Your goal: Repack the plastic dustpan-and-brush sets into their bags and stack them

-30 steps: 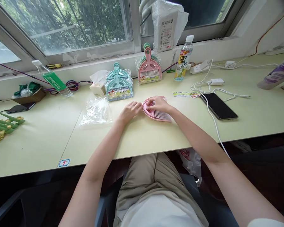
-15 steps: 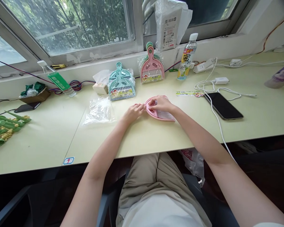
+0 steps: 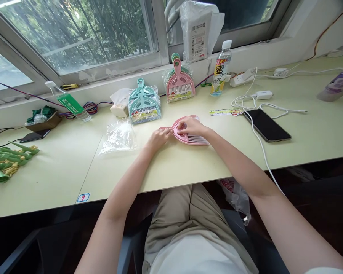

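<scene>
A pink dustpan and brush set (image 3: 198, 139) lies on the table in front of me, its handle end to the left and pale bristles to the right. My left hand (image 3: 159, 137) is closed around the handle, which it partly hides. Over the wide part, my right hand (image 3: 191, 127) pinches the set near its cut-out, fingertips close to the base of the handle. A crumpled clear plastic bag (image 3: 118, 136) lies left of my left hand. Beyond my right hand is a printed card strip (image 3: 225, 112).
Wrapped teal dustpan sets (image 3: 144, 104) and a wrapped pink one (image 3: 180, 83) stand at the back by a tissue pack (image 3: 119, 110). Bottles (image 3: 220, 72) line the wall. A phone (image 3: 267, 125) and white cable (image 3: 258, 142) lie right; green plastic pieces (image 3: 10, 161) lie left.
The view shifts slightly. My left hand's fingers have moved a little on the handle, and more of its pink end now shows above them. My right hand stays on the set.
</scene>
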Demonstrator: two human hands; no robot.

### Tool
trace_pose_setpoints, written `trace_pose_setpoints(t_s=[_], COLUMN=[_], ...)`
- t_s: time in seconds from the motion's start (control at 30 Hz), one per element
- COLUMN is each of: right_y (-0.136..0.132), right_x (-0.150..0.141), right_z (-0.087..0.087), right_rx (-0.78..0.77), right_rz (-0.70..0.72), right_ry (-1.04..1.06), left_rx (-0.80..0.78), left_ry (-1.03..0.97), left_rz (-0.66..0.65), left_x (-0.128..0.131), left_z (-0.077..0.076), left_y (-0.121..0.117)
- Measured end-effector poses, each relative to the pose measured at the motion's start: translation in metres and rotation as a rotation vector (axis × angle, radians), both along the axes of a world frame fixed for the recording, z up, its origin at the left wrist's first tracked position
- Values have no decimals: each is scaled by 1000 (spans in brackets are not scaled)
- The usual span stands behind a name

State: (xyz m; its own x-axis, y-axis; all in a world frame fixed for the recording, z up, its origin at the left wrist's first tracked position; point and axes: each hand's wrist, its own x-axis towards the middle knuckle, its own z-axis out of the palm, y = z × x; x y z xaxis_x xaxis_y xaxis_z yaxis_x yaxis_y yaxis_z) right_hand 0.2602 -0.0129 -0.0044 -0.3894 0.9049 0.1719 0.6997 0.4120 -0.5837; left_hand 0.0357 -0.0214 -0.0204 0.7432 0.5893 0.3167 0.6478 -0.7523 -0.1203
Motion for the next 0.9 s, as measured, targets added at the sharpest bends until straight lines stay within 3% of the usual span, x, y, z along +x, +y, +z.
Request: trace_pose_setpoints(t_s=[0.2,0.37,0.4,0.47,0.53,0.6,0.8,0.9], right_y=[-9,-14,-15,-16,-17,-19,-9,7], right_x=[-8,-18,-20,-24,-28,-31,-21,7], right_z=[7,12,11,8,4,0,3,4], right_rx=[106,218,246,286,309,335,365,365], right_rz=[-61,-241,-284,-356,-392,-397,-359,-526], right_ry=[-54,70,104,155,173,186,288,222], left_rx=[-95,-171,-277,-651,-1070,-1273,-1241,-1180], left_ry=[-256,-922,-1065,-1251,-1243,-1150,-1184,-1243], left_rz=[26,217,247,258,193,115,109,157], left_x=[-3,7,9,15,20,25,27,17], left_z=[-1,16,19,25,25,22,13,11], left_y=[1,-4,-4,-4,-5,-11,-19,-8])
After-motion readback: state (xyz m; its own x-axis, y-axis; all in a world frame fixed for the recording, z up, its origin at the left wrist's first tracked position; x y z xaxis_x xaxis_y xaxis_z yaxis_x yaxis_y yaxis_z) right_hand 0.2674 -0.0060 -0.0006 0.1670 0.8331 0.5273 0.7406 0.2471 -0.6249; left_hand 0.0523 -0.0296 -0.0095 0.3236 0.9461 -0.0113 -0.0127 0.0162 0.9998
